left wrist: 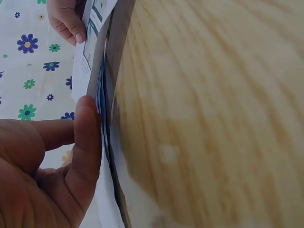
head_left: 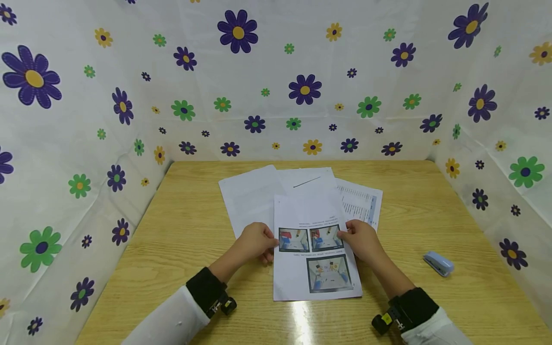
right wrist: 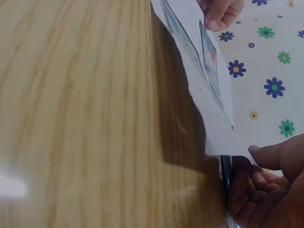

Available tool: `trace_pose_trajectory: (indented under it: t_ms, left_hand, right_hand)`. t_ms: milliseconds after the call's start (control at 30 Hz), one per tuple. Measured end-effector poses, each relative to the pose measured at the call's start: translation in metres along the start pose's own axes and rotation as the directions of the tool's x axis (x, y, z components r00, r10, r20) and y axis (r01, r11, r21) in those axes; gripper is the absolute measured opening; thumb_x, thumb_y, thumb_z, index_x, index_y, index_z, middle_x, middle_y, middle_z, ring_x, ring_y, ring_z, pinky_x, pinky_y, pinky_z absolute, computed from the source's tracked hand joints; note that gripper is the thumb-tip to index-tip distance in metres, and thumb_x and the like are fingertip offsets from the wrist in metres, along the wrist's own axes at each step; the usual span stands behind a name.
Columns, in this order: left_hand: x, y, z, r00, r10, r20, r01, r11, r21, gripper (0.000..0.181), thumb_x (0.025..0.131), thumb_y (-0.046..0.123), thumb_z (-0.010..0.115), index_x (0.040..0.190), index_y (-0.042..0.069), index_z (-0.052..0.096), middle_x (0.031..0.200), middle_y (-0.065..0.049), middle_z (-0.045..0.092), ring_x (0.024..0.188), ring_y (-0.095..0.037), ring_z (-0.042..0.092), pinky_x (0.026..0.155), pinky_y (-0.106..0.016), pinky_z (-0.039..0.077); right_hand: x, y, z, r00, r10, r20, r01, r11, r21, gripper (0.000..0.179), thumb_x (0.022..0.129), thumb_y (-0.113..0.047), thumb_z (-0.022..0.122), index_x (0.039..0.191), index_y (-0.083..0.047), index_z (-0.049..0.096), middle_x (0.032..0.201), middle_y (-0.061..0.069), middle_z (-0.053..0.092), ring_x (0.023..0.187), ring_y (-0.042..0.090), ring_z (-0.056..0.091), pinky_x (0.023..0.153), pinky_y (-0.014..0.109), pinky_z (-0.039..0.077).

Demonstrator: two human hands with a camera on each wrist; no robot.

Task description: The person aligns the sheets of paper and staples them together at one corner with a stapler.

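A printed sheet of paper [head_left: 297, 282] with three colour pictures is held close over the table between both hands. My left hand [head_left: 257, 242] pinches its left edge, and my right hand [head_left: 361, 239] pinches its right edge with the thumb on top. From the left wrist, the left hand [left wrist: 57, 166] shows with its fingertips at the edge, beside a stack of sheets. In the right wrist view the sheet [right wrist: 213, 128] bows up from the table, its edge between the thumb and fingers of the right hand [right wrist: 270, 185].
Behind the held sheet, more papers lie fanned out: a left sheet [head_left: 247, 191], a middle sheet [head_left: 308, 175] with a thin dark line, and a right sheet [head_left: 364, 201] with print. A light blue stapler [head_left: 439, 263] lies at right on the wooden table [head_left: 181, 211]. Flowered cloth [head_left: 267, 67] surrounds it.
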State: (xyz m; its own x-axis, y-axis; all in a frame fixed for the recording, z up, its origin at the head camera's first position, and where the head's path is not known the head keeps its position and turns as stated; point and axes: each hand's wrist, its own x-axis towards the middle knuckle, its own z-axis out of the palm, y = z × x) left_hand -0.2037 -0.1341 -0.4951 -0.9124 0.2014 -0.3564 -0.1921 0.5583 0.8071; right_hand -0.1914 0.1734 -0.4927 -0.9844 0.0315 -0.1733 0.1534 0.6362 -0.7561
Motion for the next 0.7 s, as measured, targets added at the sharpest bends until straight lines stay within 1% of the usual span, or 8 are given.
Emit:
trace_pose_trajectory:
  t_ms: [133,200,267,333,433,533,700]
  left_hand:
    - [-0.0019,0.0008,0.0010,1.000,0.014,-0.016,-0.014,1.000,0.017,0.018,0.093,0.011,0.074,0.089,0.000,0.061,0.065,-0.013,0.069,0.048,-0.019,0.066,0.048,-0.033,0.057]
    - [-0.0034,0.0018,0.0016,0.999,0.025,-0.027,-0.023,0.999,0.041,0.018,0.093,0.011,0.074,0.087,0.001,0.060,0.063,-0.012,0.068,0.047,-0.019,0.066,0.048,-0.032,0.057]
    - [-0.0051,0.0027,0.0023,0.998,0.050,-0.039,-0.047,0.996,0.078,0.019,0.094,0.010,0.073,0.086,0.001,0.059,0.062,-0.011,0.067,0.047,-0.019,0.066,0.047,-0.032,0.056]
    - [-0.0066,0.0044,0.0031,0.997,0.063,-0.052,-0.056,0.992,0.115,0.019,0.094,0.009,0.073,0.084,0.001,0.058,0.061,-0.011,0.066,0.046,-0.019,0.066,0.046,-0.031,0.056]
    - [-0.0081,0.0068,0.0047,0.995,0.072,-0.069,-0.059,0.983,0.171,0.021,0.094,0.010,0.072,0.082,0.002,0.057,0.059,-0.010,0.065,0.046,-0.019,0.065,0.045,-0.030,0.055]
    - [-0.0079,0.0076,0.0060,0.995,0.058,-0.078,-0.040,0.977,0.211,0.023,0.095,0.013,0.073,0.081,0.004,0.057,0.058,-0.008,0.065,0.045,-0.018,0.065,0.044,-0.028,0.053]
    - [-0.0092,0.0081,0.0056,0.995,0.059,-0.076,-0.040,0.973,0.229,0.023,0.095,0.013,0.073,0.081,0.004,0.056,0.056,-0.007,0.065,0.045,-0.017,0.065,0.043,-0.027,0.052]
  right_hand:
    - [0.0000,-0.0004,-0.0004,1.000,-0.001,-0.017,0.000,1.000,-0.021,0.038,0.095,-0.020,0.072,0.121,0.006,0.064,0.101,0.015,0.068,0.086,0.024,0.063,0.071,0.032,0.052]
    - [-0.0008,-0.0009,-0.0011,1.000,-0.005,-0.030,0.004,1.000,-0.030,0.038,0.094,-0.020,0.073,0.120,0.007,0.064,0.101,0.016,0.068,0.087,0.024,0.063,0.071,0.033,0.052]
    - [-0.0019,-0.0014,-0.0014,0.999,-0.008,-0.044,0.007,0.999,-0.033,0.039,0.094,-0.021,0.074,0.120,0.007,0.064,0.102,0.017,0.068,0.087,0.025,0.063,0.070,0.033,0.052]
    - [-0.0030,-0.0022,-0.0019,0.999,-0.003,-0.054,0.001,1.000,-0.030,0.039,0.093,-0.021,0.074,0.119,0.007,0.065,0.102,0.017,0.068,0.087,0.025,0.064,0.069,0.032,0.053]
    - [-0.0042,-0.0026,-0.0029,0.998,0.007,-0.059,-0.008,1.000,-0.023,0.039,0.093,-0.021,0.074,0.119,0.007,0.065,0.102,0.018,0.069,0.087,0.025,0.065,0.067,0.031,0.053]
    - [-0.0046,-0.0033,-0.0039,0.998,0.018,-0.059,-0.019,1.000,-0.023,0.038,0.094,-0.020,0.073,0.119,0.006,0.065,0.101,0.018,0.068,0.086,0.025,0.064,0.067,0.030,0.053]
    - [-0.0053,-0.0043,-0.0045,0.998,0.022,-0.065,-0.025,0.999,-0.039,0.034,0.094,-0.017,0.072,0.117,0.006,0.065,0.098,0.017,0.066,0.084,0.024,0.063,0.066,0.030,0.053]
